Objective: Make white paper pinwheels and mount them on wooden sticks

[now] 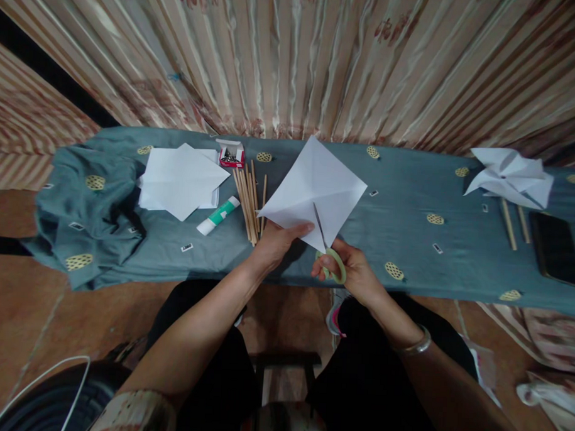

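A white square paper (317, 175) with crease lines is held up over the cloth, one corner pointing toward me. My left hand (278, 241) grips its lower left edge, thumb on top and fingers underneath. In my right hand (347, 265) is a pair of scissors (335, 265) with light green handles. A dark blade lies over the paper, running from the near corner toward the middle. Left of the paper are several thin wooden sticks (246, 201) and a green-and-white glue stick (218, 215).
White paper sheets (178, 180) lie stacked at left, beside a small red-and-white box (232, 154) of metal pins. At far right are paper pinwheels (510, 176) on sticks and a black phone (556, 247). A patterned grey-green cloth (410, 207) covers the table; a striped curtain (293, 65) hangs behind.
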{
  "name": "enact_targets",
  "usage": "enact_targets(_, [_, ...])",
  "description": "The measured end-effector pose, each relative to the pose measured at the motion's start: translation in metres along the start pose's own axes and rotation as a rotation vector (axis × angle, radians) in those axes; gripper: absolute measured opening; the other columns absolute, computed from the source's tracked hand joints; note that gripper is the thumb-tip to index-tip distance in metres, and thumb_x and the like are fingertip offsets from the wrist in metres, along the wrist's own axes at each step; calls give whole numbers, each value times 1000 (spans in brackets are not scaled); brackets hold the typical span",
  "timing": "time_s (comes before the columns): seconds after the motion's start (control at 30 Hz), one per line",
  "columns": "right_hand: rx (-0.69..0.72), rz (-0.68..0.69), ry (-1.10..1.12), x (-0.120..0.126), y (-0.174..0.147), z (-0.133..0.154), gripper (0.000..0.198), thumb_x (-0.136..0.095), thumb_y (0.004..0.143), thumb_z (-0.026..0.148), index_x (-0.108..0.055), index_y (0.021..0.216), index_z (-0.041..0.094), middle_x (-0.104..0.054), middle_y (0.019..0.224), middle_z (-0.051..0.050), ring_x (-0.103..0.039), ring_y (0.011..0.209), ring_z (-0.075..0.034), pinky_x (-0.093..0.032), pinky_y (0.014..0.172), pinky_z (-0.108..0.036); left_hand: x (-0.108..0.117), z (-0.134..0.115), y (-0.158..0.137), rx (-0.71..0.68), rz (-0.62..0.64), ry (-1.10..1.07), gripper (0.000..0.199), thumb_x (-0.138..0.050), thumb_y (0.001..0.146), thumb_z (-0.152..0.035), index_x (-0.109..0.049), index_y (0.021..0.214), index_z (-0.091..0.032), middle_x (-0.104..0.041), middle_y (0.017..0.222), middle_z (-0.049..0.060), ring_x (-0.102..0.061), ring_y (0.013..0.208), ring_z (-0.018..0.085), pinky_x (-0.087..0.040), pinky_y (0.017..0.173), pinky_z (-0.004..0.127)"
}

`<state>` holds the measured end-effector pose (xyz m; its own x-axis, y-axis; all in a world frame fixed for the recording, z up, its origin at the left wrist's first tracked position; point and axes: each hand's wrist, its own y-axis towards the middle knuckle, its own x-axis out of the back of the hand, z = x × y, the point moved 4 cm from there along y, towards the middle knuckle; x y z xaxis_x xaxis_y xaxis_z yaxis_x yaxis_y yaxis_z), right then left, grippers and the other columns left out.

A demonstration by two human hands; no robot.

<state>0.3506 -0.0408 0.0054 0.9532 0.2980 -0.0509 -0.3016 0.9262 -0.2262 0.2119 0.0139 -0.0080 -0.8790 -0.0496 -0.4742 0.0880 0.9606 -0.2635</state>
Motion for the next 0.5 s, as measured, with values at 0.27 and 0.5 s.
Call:
enact_targets(0.27, [6, 23, 16, -1, -1, -1, 51, -67, 76, 67, -65, 97, 20, -64, 61, 1, -55, 50, -11, -46, 51, -24, 0, -2, 1, -17, -10, -9, 40, -84, 52, -21, -68, 89, -17, -72, 90, 4, -64, 82, 19, -51, 82, 34])
enact_targets(0.5, [-8, 14, 36, 0, -1, -1, 45, -71, 75, 62, -63, 89, 20, -63, 59, 2, -55, 50, -11, -46, 50, -23, 0, -4, 1, -26, -12, -6, 43, -84, 51, -21, -68, 90, -16, -71, 88, 3, -63, 80, 18, -49, 81, 33])
